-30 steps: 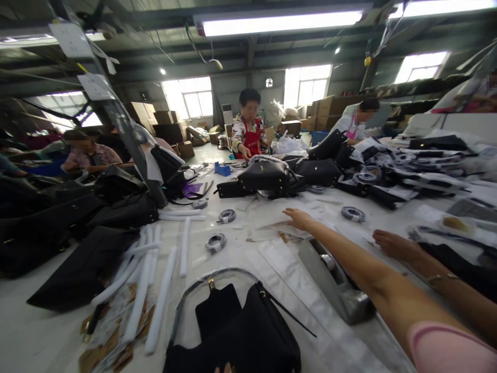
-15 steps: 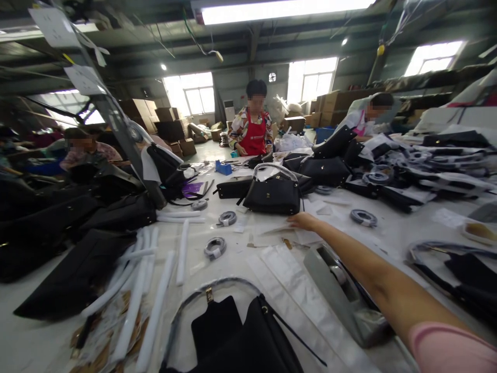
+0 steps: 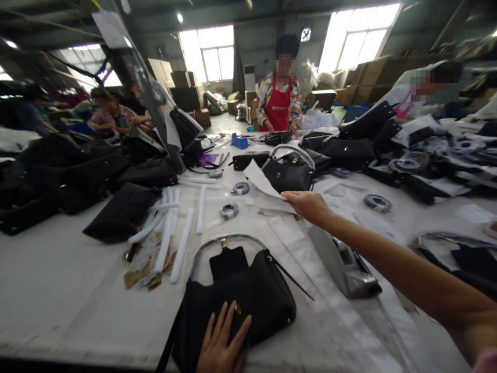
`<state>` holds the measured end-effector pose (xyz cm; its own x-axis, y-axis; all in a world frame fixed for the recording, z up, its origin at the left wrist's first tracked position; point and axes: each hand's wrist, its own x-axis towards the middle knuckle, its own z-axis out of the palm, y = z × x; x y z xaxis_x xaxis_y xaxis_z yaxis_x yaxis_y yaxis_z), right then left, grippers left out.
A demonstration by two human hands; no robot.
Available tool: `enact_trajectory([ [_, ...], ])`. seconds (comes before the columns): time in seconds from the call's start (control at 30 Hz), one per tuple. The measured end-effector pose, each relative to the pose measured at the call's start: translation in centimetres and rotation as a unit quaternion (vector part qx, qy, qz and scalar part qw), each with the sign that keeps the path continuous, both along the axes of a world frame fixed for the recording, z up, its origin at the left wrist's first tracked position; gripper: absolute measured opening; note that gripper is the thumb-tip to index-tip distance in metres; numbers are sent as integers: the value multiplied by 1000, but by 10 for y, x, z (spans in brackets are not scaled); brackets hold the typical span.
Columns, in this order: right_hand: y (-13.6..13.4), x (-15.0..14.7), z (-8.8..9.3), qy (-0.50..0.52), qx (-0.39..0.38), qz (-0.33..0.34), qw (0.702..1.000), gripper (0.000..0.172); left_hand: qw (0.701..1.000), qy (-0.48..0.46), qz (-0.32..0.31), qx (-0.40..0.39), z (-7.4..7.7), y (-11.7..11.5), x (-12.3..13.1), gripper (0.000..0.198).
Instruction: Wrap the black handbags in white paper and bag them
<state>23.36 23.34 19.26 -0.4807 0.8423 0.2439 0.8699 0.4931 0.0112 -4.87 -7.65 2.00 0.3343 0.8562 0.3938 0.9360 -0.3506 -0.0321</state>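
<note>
A black handbag lies on the table in front of me, its flap folded back and its handle wrapped in clear film. My left hand rests on the bag's front with fingers spread, close to the gold clasp. With my arm stretched out, my right hand pinches the edge of a white paper sheet, which is raised at its far end. Just behind the sheet stands another black handbag.
A grey tape dispenser sits under my right forearm. White foam tubes and brown tags lie to the left. Coiled wrapped straps dot the table. A co-worker in a red apron stands across it.
My right hand has lifted the paper sheet off the table. My left hand has come into view on the near handbag. The view has tilted down.
</note>
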Motion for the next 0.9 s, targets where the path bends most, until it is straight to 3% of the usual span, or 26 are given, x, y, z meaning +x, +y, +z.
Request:
enact_trajectory([
  [0.1, -63, -32, 12, 48, 30, 134, 989, 36, 999, 25, -4, -29, 11, -3, 2, 69],
  [0.17, -108, -52, 9, 54, -3, 241, 969, 35, 999, 13, 6, -51, 18, -4, 4, 69],
  [0.27, -167, -74, -10, 34, -91, 355, 930, 36, 996, -32, 18, -76, 17, -7, 6, 63],
  [0.37, -200, -88, -38, 15, -171, 384, 907, 35, 995, -71, 26, -71, -2, -13, 6, 50],
  [0.47, -206, -98, -56, 3, -230, 363, 903, 43, 995, -83, 32, -45, -23, -20, 5, 44],
  [0.57, -200, -109, -65, -24, -251, 303, 919, 36, 994, -91, 37, -43, -33, -22, 5, 45],
  [0.63, -197, -113, -70, -36, -236, 278, 930, 35, 993, -98, 46, -43, -33, -21, 6, 49],
  [0.77, -196, -109, -81, -24, -181, 303, 935, 73, 993, -100, 59, -36, -28, -19, 7, 50],
  [0.9, -190, -97, -88, -52, -217, 300, 928, 65, 993, -104, 50, -31, -17, -19, 8, 46],
])
